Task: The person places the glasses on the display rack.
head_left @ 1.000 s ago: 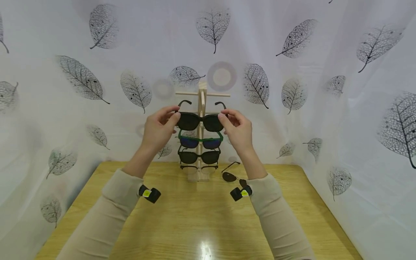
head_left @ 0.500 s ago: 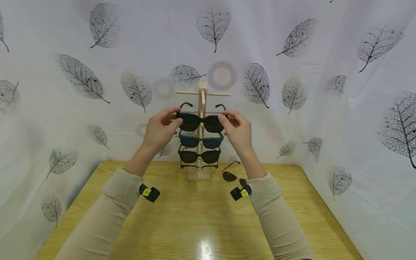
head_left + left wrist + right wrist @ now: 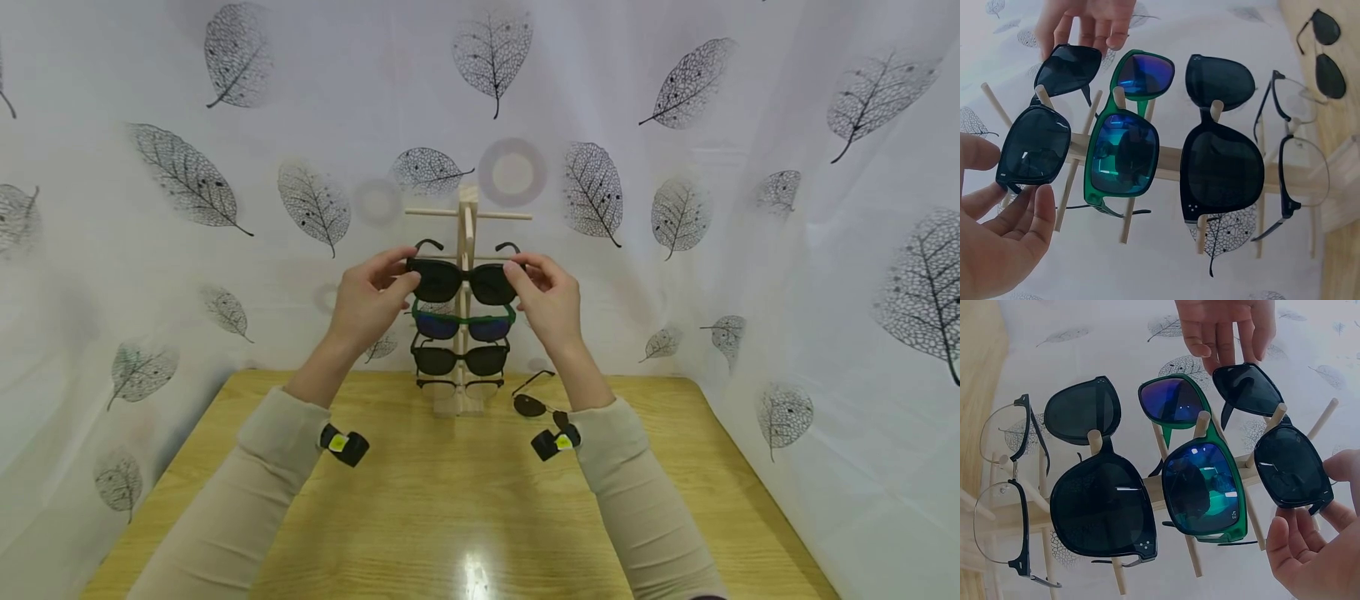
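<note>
Black sunglasses (image 3: 491, 284) sit at the wooden display stand (image 3: 468, 200), level with its second tier from the top. My left hand (image 3: 367, 300) pinches their left outer corner between thumb and fingers. At the opposite corner my right hand (image 3: 553, 302) pinches the frame the same way. Both temple tips point back past the crossbar. In the left wrist view a peg overlaps the bridge of these sunglasses (image 3: 1036, 145). Directly below hang green-framed sunglasses (image 3: 489, 328) with blue mirrored lenses, then another black pair (image 3: 486, 360), then half-rimmed clear glasses (image 3: 483, 388) lowest.
Aviator sunglasses (image 3: 529, 406) lie on the wooden table (image 3: 465, 492), right of the stand's base and partly behind my right wrist. The stand's top crossbar (image 3: 504, 217) rises above my hands. A leaf-patterned white curtain (image 3: 360, 83) encloses the back and sides.
The left hand has shifted slightly right and down on the corner of the black sunglasses. The temple tips sit a little lower against the stand. The right hand has barely moved.
</note>
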A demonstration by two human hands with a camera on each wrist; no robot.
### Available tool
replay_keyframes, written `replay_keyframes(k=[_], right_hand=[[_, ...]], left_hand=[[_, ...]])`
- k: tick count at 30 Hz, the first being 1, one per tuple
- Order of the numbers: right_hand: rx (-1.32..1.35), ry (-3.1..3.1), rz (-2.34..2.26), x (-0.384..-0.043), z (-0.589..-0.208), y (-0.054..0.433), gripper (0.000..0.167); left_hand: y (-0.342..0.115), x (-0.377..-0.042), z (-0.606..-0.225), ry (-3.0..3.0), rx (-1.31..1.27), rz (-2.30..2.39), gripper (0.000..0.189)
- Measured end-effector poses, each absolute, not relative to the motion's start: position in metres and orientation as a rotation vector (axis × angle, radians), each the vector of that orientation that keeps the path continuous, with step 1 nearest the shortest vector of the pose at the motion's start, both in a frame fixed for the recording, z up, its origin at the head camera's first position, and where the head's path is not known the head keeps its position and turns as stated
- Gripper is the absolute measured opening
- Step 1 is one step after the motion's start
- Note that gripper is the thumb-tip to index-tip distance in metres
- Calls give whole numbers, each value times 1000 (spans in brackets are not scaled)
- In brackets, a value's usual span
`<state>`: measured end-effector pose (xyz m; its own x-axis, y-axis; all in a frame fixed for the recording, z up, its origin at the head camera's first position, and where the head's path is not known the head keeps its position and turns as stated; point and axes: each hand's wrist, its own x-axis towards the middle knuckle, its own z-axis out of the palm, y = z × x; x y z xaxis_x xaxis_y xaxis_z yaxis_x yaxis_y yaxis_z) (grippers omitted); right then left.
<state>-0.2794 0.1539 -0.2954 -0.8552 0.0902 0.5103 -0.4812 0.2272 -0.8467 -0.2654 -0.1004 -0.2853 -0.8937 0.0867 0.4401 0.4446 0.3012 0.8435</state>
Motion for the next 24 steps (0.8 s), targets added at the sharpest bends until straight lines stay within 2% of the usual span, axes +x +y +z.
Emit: replay_keyframes(k=[24], right_hand=[[324,-2096,1665,-280,-293,153,31]], left_hand=[[-101,-266,-286,-2263,-487,-1615,42]])
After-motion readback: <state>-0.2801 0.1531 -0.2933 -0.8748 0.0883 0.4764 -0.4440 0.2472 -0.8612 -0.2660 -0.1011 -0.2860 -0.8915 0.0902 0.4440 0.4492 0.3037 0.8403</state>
